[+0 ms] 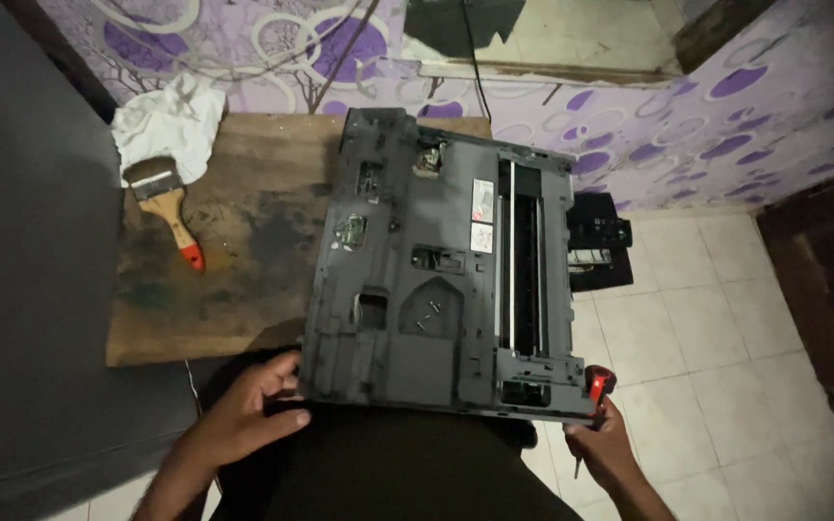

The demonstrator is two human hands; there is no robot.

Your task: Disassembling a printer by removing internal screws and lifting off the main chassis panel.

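Observation:
A dark grey plastic printer chassis (436, 280), stripped of its cover, lies partly on a wooden board (224, 241) and partly over my lap. My left hand (243, 410) grips its near left corner, thumb on top. My right hand (602, 439) is at the near right corner, closed around a screwdriver (596, 386) with a red and black handle; its thin shaft points down below the hand. Two loose screws (427, 316) rest in a recess of the chassis.
A paintbrush (168, 210) with a wooden, red-tipped handle and a white rag (168, 121) lie at the board's far left. A black printer part (598, 241) sits on the tiled floor (707, 328) to the right. Purple patterned wall behind, dark surface on the left.

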